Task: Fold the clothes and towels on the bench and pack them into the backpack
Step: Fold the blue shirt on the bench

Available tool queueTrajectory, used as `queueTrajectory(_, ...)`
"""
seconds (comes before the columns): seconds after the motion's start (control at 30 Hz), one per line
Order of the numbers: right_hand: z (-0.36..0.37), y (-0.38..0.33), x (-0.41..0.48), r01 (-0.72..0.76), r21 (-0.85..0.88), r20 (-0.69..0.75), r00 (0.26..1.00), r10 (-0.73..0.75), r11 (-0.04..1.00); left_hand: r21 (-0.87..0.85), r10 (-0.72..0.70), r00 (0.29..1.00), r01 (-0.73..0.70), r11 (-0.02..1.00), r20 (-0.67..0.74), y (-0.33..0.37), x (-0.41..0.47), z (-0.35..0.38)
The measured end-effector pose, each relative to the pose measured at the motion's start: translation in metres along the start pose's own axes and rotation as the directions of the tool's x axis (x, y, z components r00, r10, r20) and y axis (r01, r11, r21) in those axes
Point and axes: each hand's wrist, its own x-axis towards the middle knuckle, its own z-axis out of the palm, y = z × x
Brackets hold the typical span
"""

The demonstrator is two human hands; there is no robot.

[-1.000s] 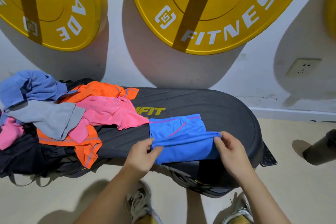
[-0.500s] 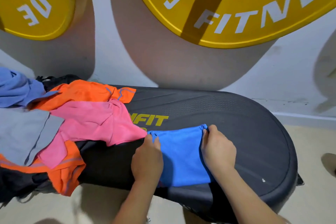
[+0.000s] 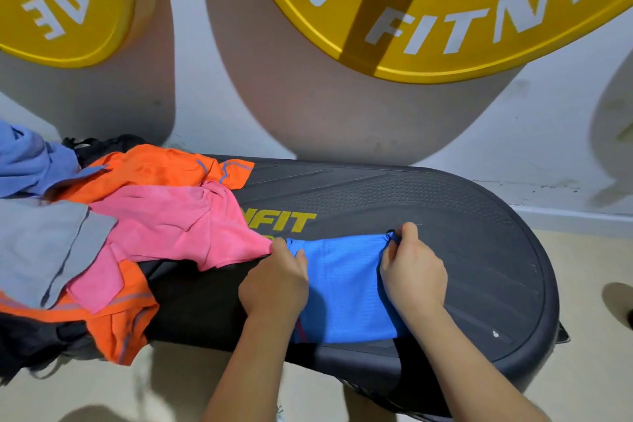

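Observation:
A bright blue garment (image 3: 342, 288) lies folded flat on the dark bench (image 3: 445, 216), near its front edge. My left hand (image 3: 277, 281) pinches the garment's far left corner, and my right hand (image 3: 411, 271) pinches its far right corner. To the left sits a loose pile: a pink cloth (image 3: 178, 219), an orange garment (image 3: 154, 164), a grey cloth (image 3: 41, 243) and a light blue towel (image 3: 27, 161). Black fabric with straps (image 3: 30, 339), possibly the backpack, lies under the pile at the left edge.
Two big yellow weight plates (image 3: 445, 10) hang on the white wall behind the bench. The right half of the bench top is bare. Beige floor (image 3: 589, 353) runs in front and to the right, with a dark object at the right edge.
Both hands carried the near edge of the blue garment up over itself, folding it away from me. They now hold its far corners. The camera has moved closer and tilted down.

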Motion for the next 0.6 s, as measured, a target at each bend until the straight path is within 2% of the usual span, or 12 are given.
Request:
queueTrajectory(0.03,-0.001,0.0,0.001,0.0,0.008,0.006,1.0,-0.001,1.0,0.031,0.048,0.992,-0.045,0.999,-0.114,0.002,-0.002,-0.002)
queueTrajectory(0.07,-0.003,0.0,0.002,0.004,0.015,0.015,1.0,-0.005,1.0,0.06,0.151,0.959,-0.141,0.988,-0.24,0.006,-0.006,-0.002)
queueTrajectory(0.1,-0.006,0.0,0.003,0.007,0.023,0.026,1.0,-0.008,1.0,0.088,0.299,0.907,-0.286,0.954,-0.297,0.01,-0.012,0.004)
queueTrajectory(0.13,-0.008,0.0,0.002,0.009,0.028,0.04,0.999,-0.01,1.0,0.119,0.454,0.837,-0.44,0.89,-0.305,0.014,-0.02,0.013)
queueTrajectory(0.17,-0.009,0.0,0.002,0.006,0.03,0.052,0.999,-0.007,1.0,0.141,0.57,0.782,-0.554,0.821,-0.251,0.016,-0.028,0.025)
queueTrajectory(0.2,-0.009,0.0,0.001,-0.001,0.022,0.054,0.999,0.0,1.0,0.163,0.621,0.769,-0.6,0.783,-0.152,0.016,-0.036,0.036)
queueTrajectory(0.27,-0.011,0.0,-0.002,-0.004,0.002,0.004,1.0,0.004,1.0,0.196,0.58,0.814,-0.574,0.795,0.031,0.016,-0.044,0.048)
queueTrajectory(0.3,-0.011,0.002,-0.004,0.031,-0.011,-0.053,0.998,-0.031,0.999,0.218,0.562,0.825,-0.561,0.799,0.059,0.014,-0.045,0.053)
queueTrajectory(0.4,-0.005,0.009,-0.02,0.307,-0.063,-0.126,0.941,-0.313,0.95,0.257,0.569,0.817,-0.572,0.779,0.095,0.014,-0.044,0.053)
queueTrajectory(0.47,0.003,0.013,-0.035,0.478,-0.078,0.021,0.878,-0.478,0.875,0.282,0.584,0.804,-0.589,0.758,0.111,0.015,-0.042,0.052)
queueTrajectory(0.53,0.005,0.019,-0.043,0.471,-0.076,0.182,0.873,-0.453,0.879,0.283,0.603,0.79,-0.606,0.744,0.11,0.012,-0.042,0.052)
queueTrajectory(0.6,0.005,0.034,-0.039,0.397,-0.1,0.268,0.894,-0.359,0.912,0.257,0.625,0.774,-0.627,0.735,0.1,0.006,-0.039,0.053)
